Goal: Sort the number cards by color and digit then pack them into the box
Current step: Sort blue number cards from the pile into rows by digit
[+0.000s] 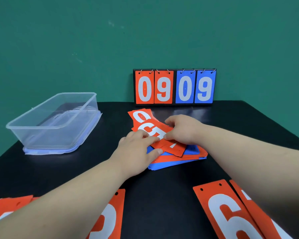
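Observation:
A mixed pile of red and blue number cards lies in the middle of the black table. My left hand rests on the pile's left side, fingers touching a red card on top. My right hand pinches that same red card from the right, thumb under its edge. A red card with a 0 sticks out behind them. Sorted red cards lie near me: a 6, a 7 partly under my right arm, a 3, and more at the far left.
A clear plastic box stands on its lid at the left of the table. A flip scoreboard showing 09 in red and 09 in blue leans against the green wall at the back.

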